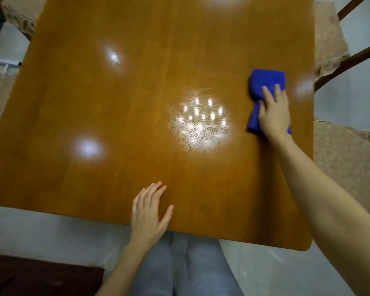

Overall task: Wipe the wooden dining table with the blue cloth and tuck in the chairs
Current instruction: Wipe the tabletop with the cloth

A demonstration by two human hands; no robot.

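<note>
cloth (267, 80) under the right hand (275, 114) near the desk's (115, 146) right edge.
right hand presses it flat, fingers straight; left hand (149, 212) lies spread on the desk's near edge. 2 padded chairs (346, 159) stand just beside the right edge, seats showing.

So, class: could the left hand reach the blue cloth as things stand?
Probably yes, with a stretch: only bare table lies between the left hand and the blue cloth, though the right hand covers its near part.
</note>
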